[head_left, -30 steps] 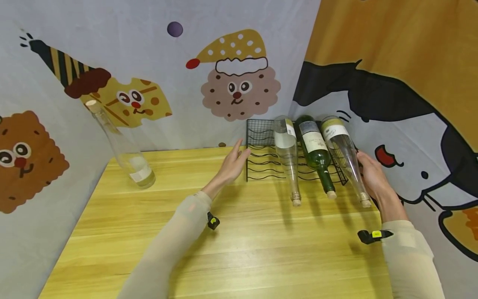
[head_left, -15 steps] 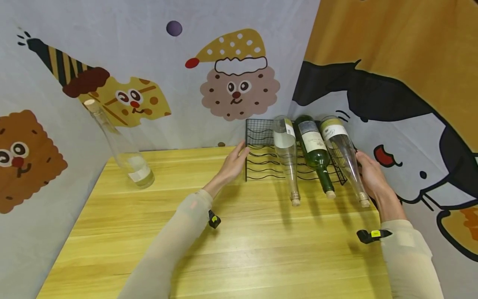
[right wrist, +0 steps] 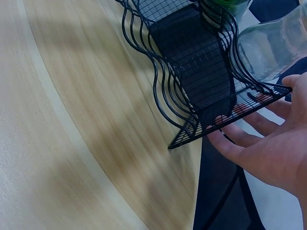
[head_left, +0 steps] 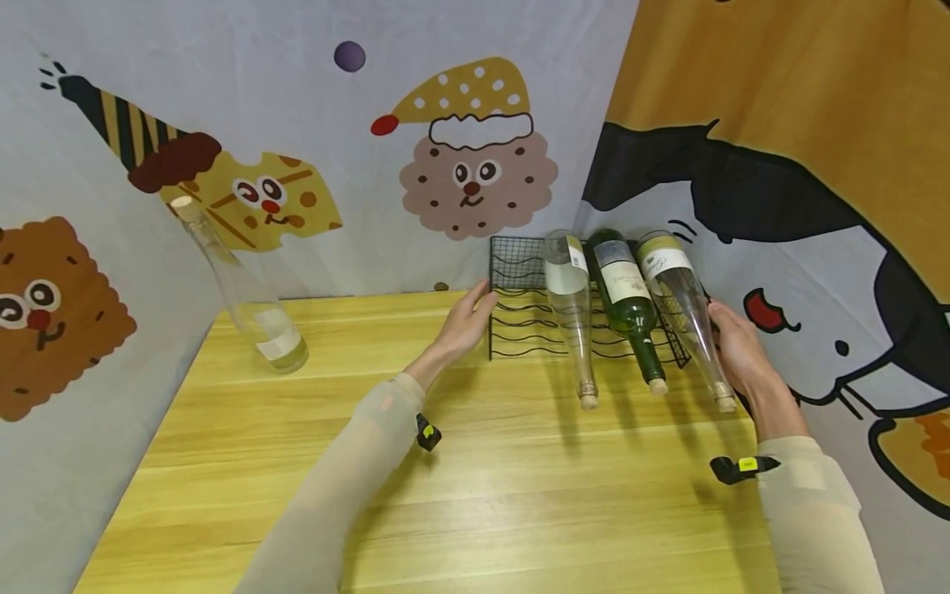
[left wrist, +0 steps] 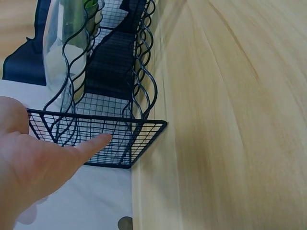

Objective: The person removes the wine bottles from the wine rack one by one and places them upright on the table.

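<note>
A black wire wine rack [head_left: 517,257] stands on the table against the backdrop. Three corked bottles lie across its top, necks toward me: a clear bottle [head_left: 569,280], a green wine bottle [head_left: 626,282] and another clear bottle [head_left: 679,285] at the right. At the rack's left end is my left hand [head_left: 462,324], fingers extended along the mesh side panel [left wrist: 103,143]. My right hand [head_left: 740,346] is at the opposite end. In the right wrist view its fingers [right wrist: 240,136] lie against the outside of the mesh, with the thumb by the panel's upper edge.
A clear corked bottle [head_left: 278,337] with a pale label stands upright at the table's back left. The wooden table [head_left: 534,495] meets a cartoon-printed cloth backdrop [head_left: 297,82] behind and at both sides. Bottle necks overhang the rack's front.
</note>
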`<state>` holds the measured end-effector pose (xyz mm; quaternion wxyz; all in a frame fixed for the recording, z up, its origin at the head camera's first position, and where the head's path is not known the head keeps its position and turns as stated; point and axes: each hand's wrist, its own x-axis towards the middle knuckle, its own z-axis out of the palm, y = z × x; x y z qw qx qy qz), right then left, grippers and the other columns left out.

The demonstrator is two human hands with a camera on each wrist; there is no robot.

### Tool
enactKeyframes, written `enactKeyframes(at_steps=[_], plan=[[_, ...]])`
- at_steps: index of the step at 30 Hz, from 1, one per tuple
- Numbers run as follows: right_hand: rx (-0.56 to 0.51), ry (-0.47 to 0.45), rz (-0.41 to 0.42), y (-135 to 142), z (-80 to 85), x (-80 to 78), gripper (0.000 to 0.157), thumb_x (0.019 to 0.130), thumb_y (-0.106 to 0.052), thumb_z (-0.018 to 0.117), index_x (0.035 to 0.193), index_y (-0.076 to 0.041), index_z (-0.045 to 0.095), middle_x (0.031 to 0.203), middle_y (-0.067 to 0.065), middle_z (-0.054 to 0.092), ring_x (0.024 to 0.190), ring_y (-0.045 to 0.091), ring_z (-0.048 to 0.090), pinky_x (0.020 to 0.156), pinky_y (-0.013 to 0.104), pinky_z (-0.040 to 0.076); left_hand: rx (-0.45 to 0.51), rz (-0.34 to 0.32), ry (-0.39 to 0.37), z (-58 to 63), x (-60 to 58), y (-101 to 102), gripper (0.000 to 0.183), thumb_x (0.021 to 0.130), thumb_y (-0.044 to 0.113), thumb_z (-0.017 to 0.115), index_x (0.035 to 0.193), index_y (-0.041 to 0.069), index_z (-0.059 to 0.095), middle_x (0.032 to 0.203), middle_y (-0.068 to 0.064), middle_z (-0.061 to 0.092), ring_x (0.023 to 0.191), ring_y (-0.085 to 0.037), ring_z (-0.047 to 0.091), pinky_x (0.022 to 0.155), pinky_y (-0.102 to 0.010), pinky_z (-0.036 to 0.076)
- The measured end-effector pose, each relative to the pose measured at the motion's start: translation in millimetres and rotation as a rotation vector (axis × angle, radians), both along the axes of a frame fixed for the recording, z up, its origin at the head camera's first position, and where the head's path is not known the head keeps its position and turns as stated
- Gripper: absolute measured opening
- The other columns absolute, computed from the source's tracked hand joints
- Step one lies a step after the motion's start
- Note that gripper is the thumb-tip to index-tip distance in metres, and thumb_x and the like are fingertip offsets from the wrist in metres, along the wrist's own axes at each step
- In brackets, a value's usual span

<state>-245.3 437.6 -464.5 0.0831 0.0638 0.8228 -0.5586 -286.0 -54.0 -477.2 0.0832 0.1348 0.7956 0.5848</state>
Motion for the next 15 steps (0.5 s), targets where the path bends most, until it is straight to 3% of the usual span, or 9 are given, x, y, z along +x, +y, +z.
enactKeyframes(at_steps=[3,5,6,8,10,11,12,15], plan=[[0.004,0.006,0.003,-0.8,0.8,-0.3,0.074,0.120,-0.062,0.019,0.183,-0.026,0.003,0.193,0.008,-0.003,0.173,0.055,0.016,0.140,0.058,0.033,-0.002,-0.002,0.011,-0.9,-0.8,0.0,0.069,0.123,0.052,0.037,0.183,0.020,0.020,0.189,-0.008,0.029,0.173,-0.035,0.035,0.143,-0.055,0.033],[0.006,0.011,0.005,-0.4,0.8,-0.5,0.074,0.120,-0.062,0.020,0.183,-0.026,0.004,0.193,0.007,-0.002,0.174,0.052,0.019,0.134,0.043,0.044,-0.010,0.001,0.025,-1.7,-1.3,0.3,0.069,0.124,0.050,0.037,0.183,0.018,0.021,0.188,-0.008,0.030,0.172,-0.034,0.037,0.141,-0.054,0.036],[0.004,0.016,0.005,0.3,0.6,-0.6,0.074,0.120,-0.061,0.021,0.183,-0.025,0.005,0.193,0.007,0.001,0.173,0.046,0.025,0.128,0.036,0.048,-0.002,0.000,0.025,-1.5,-1.0,0.6,0.068,0.124,0.048,0.037,0.183,0.017,0.021,0.188,-0.008,0.030,0.162,-0.035,0.051,0.137,-0.054,0.043],[-0.030,0.028,-0.001,1.2,0.5,-0.4,0.073,0.121,-0.058,0.025,0.183,-0.023,0.009,0.192,0.006,0.012,0.164,0.034,0.043,0.111,0.022,0.054,0.011,0.002,0.027,-1.8,-0.9,1.2,0.068,0.124,0.047,0.037,0.183,0.015,0.021,0.188,-0.010,0.032,0.123,-0.033,0.073,0.118,-0.051,0.059],[-0.082,0.036,-0.008,1.7,0.3,-0.3,0.073,0.122,-0.056,0.030,0.183,-0.022,0.013,0.187,0.005,0.024,0.144,0.017,0.056,0.093,0.014,0.056,0.024,0.006,0.023,-1.7,-0.3,1.7,0.067,0.124,0.046,0.038,0.183,0.016,0.022,0.186,-0.010,0.036,0.079,-0.023,0.064,0.091,-0.042,0.063],[-0.113,0.040,-0.013,1.4,0.6,0.2,0.072,0.122,-0.055,0.032,0.183,-0.021,0.014,0.183,0.005,0.029,0.133,0.009,0.058,0.089,0.014,0.056,0.031,0.011,0.020,-1.7,-0.2,2.2,0.066,0.124,0.044,0.038,0.182,0.016,0.023,0.175,-0.014,0.051,0.064,-0.020,0.052,0.077,-0.037,0.059],[-0.131,0.042,-0.014,1.3,0.8,0.6,0.072,0.122,-0.054,0.033,0.183,-0.020,0.014,0.181,0.004,0.030,0.124,0.001,0.058,0.087,0.013,0.056,0.042,0.008,0.015,-2.0,-0.2,2.3,0.066,0.125,0.044,0.038,0.182,0.016,0.022,0.168,-0.018,0.057,0.056,-0.017,0.037,0.067,-0.034,0.052],[-0.182,0.032,-0.016,0.1,1.3,1.7,0.074,0.122,-0.053,0.036,0.183,-0.019,0.012,0.180,0.003,0.028,0.116,-0.003,0.057,0.084,0.014,0.055,0.052,0.009,0.011,-3.5,-0.4,2.2,0.067,0.124,0.045,0.039,0.182,0.016,0.023,0.149,-0.019,0.064,0.049,-0.007,0.034,0.056,-0.026,0.044]])
